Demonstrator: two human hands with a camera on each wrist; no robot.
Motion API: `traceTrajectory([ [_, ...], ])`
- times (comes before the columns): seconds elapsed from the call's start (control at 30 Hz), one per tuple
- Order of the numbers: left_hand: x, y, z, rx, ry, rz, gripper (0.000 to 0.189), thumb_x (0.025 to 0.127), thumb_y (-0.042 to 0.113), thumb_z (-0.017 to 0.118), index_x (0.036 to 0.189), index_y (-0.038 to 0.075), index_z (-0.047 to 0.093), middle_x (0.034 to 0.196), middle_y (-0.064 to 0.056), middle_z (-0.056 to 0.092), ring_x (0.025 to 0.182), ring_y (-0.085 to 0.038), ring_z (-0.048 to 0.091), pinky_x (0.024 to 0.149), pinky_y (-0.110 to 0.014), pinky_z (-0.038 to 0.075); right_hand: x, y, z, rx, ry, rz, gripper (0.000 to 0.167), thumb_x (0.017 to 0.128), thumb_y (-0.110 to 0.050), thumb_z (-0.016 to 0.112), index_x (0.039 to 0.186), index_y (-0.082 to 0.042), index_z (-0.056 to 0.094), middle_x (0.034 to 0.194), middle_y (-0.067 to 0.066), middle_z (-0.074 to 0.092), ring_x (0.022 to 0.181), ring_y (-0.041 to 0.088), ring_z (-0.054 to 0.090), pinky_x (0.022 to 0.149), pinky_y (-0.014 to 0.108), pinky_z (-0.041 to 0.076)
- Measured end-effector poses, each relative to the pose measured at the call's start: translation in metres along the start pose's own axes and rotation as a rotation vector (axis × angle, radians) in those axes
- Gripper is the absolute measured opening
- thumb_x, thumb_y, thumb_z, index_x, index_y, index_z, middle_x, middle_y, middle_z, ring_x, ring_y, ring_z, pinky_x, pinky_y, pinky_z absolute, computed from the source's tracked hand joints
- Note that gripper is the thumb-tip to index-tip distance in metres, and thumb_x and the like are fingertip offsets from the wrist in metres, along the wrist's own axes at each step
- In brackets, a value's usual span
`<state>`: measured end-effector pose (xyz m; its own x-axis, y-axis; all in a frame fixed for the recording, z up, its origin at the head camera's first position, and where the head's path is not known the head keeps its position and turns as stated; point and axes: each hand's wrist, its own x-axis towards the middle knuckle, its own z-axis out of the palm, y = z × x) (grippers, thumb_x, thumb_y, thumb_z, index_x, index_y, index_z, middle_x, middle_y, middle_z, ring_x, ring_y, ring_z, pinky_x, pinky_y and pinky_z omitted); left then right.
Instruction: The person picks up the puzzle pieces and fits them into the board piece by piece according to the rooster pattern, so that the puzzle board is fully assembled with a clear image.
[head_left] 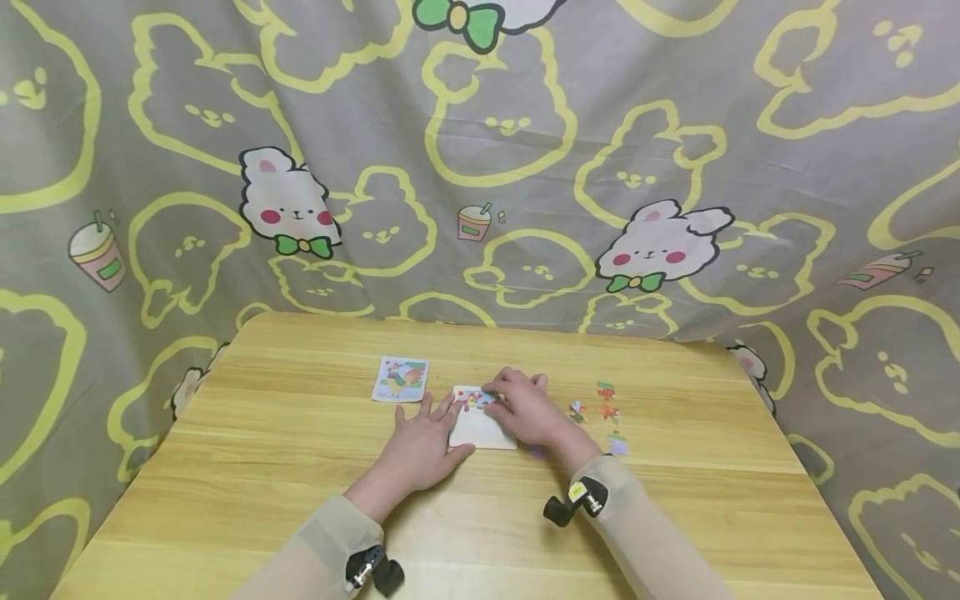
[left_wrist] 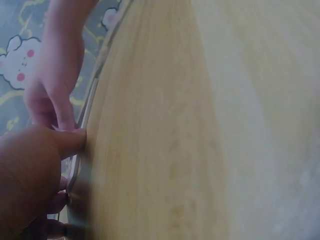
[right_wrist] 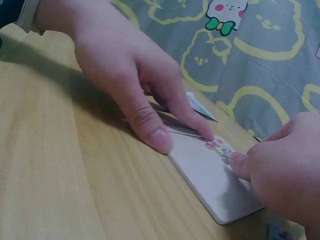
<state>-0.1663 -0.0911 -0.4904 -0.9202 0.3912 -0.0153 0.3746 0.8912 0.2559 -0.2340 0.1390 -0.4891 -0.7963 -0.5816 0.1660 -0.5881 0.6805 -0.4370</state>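
A white puzzle board [head_left: 483, 435] lies on the table, with a few colourful joined puzzle pieces [head_left: 472, 401] along its far edge. My left hand [head_left: 422, 443] rests at the board's left side, fingers spread and fairly straight. In the right wrist view, the left hand's [right_wrist: 132, 75] thumb touches the board's near corner and a fingertip touches the pieces. Over the far right part of the board, my right hand [head_left: 531, 408] pinches a puzzle piece [right_wrist: 227, 154] between thumb and fingers, mostly hidden by them. The left wrist view shows both hands but hardly any of the board.
Several loose puzzle pieces [head_left: 609, 412] lie on the wooden table [head_left: 262, 467] to the right of the right hand. A picture card [head_left: 401, 379] lies beyond the left hand. A patterned curtain [head_left: 510, 167] hangs behind the table.
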Motion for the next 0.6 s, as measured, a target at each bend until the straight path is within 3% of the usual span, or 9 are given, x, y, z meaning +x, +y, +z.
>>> traceTrajectory([
  [0.27, -0.0002, -0.0001, -0.0003, 0.004, -0.004, -0.002, 0.081, 0.103, 0.062, 0.056, 0.16, 0.005, 0.046, 0.167, -0.011, 0.038, 0.15, -0.052, 0.032, 0.107, -0.085, 0.025, 0.0014, -0.0025, 0.0046, -0.05, 0.027, 0.008, 0.034, 0.104, -0.025, 0.07, 0.133, -0.007, 0.073, 0.117, 0.002, 0.064, 0.11, 0.022, 0.06, 0.088, 0.049, 0.029],
  [0.6, 0.0016, -0.0002, -0.0035, 0.003, -0.016, 0.003, 0.081, 0.103, 0.061, 0.058, 0.159, 0.004, 0.047, 0.166, -0.013, 0.04, 0.149, -0.053, 0.034, 0.107, -0.085, 0.027, 0.0014, -0.0074, 0.008, -0.098, 0.035, 0.041, 0.035, 0.104, -0.027, 0.071, 0.133, -0.008, 0.074, 0.121, 0.003, 0.063, 0.114, 0.024, 0.058, 0.096, 0.056, 0.029],
])
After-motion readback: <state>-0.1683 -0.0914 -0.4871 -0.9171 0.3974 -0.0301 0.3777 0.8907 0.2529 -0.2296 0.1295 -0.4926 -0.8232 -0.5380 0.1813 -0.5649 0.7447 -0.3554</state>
